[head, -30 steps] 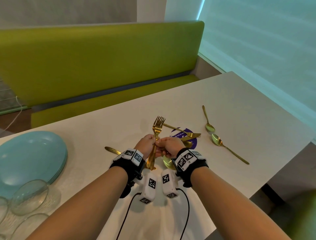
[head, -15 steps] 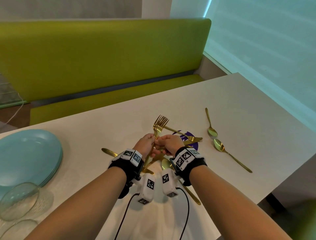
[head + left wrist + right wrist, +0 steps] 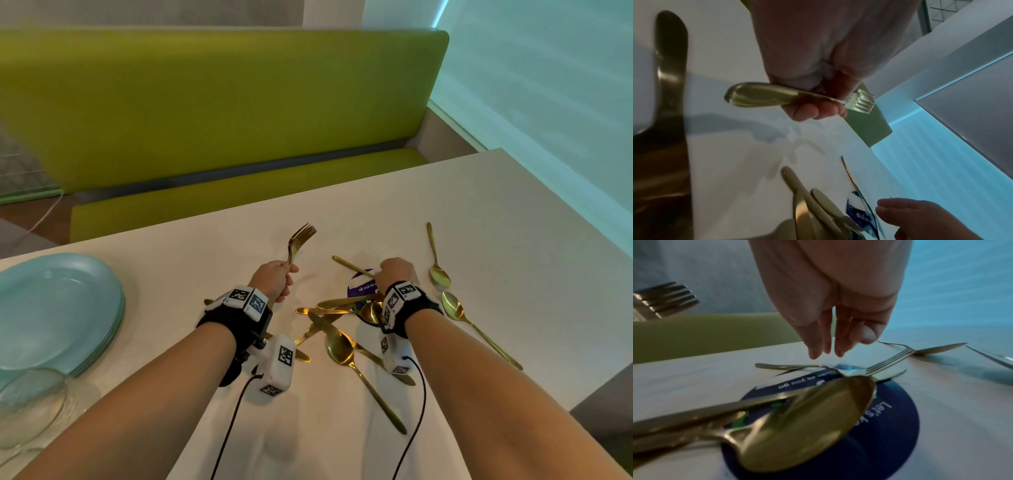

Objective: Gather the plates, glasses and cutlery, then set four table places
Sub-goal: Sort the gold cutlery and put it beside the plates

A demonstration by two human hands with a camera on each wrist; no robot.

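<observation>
- Since the earlier frames, the two hands had come apart: before, they met over one bundle of forks at the middle of the surface.
- At the far left lay the stack of pale blue plates, with clear glasses just in front; more of the plates showed than before.
- The left hand now alone gripped the bundle of gold forks, fingers curled round the handles, tines raised.
- Between the wrists lay a loose pile of gold cutlery, partly over a round purple sticker.
- The right hand had shifted right and hung over a single fork on the sticker, fingers loose and pointing down, holding nothing.
- Two gold spoons lay just right of it, unmoved.
- A green bench stood behind.
</observation>
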